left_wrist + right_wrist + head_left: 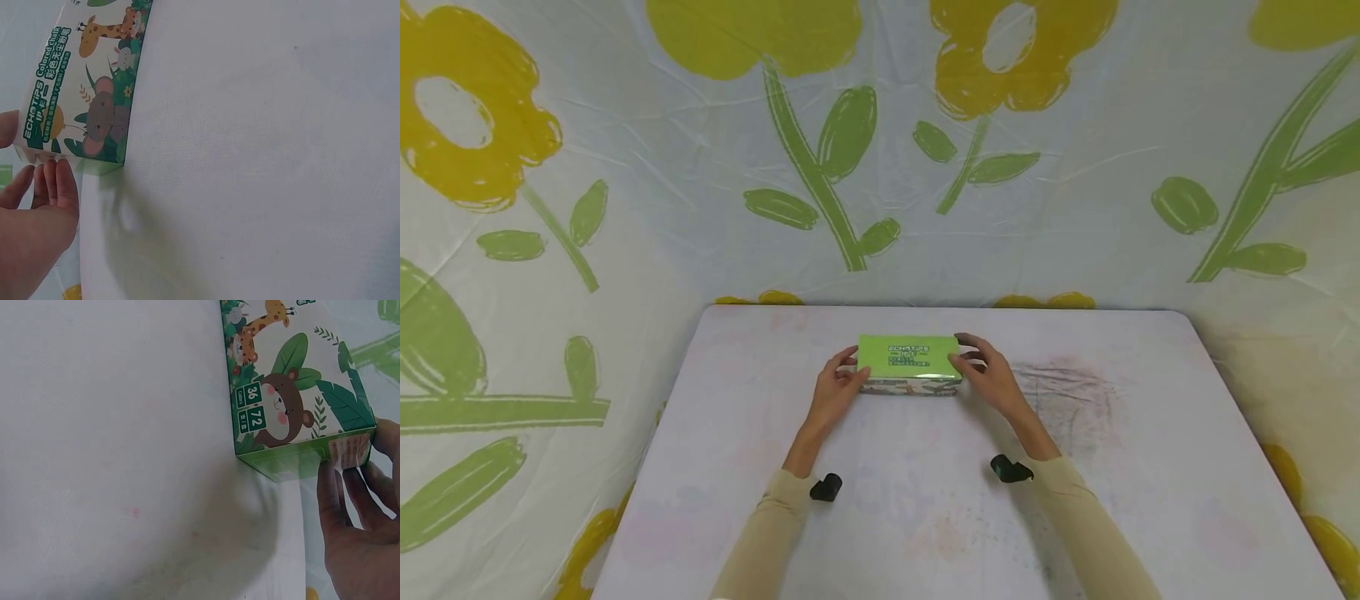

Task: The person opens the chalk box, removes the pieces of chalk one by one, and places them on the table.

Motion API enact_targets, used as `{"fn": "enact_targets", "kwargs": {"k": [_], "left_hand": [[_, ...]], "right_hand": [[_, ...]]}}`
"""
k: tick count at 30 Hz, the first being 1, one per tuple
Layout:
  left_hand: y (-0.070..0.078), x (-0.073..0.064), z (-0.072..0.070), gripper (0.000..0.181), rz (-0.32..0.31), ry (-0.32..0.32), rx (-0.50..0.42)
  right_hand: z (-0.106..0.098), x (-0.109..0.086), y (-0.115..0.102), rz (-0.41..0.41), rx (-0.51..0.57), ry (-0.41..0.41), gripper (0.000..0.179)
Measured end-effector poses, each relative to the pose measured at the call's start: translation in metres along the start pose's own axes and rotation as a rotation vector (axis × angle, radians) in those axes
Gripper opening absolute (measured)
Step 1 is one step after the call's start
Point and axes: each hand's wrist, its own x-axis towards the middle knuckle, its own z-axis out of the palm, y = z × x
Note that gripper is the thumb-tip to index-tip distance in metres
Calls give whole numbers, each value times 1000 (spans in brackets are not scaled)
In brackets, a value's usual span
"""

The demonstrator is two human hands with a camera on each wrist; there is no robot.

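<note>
A box of colored chalk (910,358) has a bright green lid face with white lettering. It is above the far middle part of the table, between my two hands. My left hand (837,390) holds its left end, thumb at the near edge and fingers against the end face. At the opposite end, my right hand (997,382) grips it in the same way. Animal pictures cover the chalk box's side (103,94) in the left wrist view. In the right wrist view, a bear and the numbers 36 and 72 show on the box (281,406). Whether its underside touches the table cannot be told.
The white table (910,533) carries dark smudges (1067,392) right of the box and faint colored stains. A white cloth with printed flowers (1000,192) hangs behind the table and on both sides. Black wrist cameras (826,487) are worn on both sleeves.
</note>
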Motion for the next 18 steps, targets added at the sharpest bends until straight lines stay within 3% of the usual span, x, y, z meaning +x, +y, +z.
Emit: {"fn": "enact_targets", "kwargs": {"k": [5, 12, 18], "left_hand": [[-1, -5, 1, 55, -5, -1, -12], [-3, -13, 3, 55, -26, 2, -32], [-4, -22, 6, 57, -22, -6, -66]], "right_hand": [[-1, -8, -11, -4, -4, 6, 54], [0, -8, 15, 8, -31, 14, 54], [-1, -16, 18, -4, -14, 15, 55]]}}
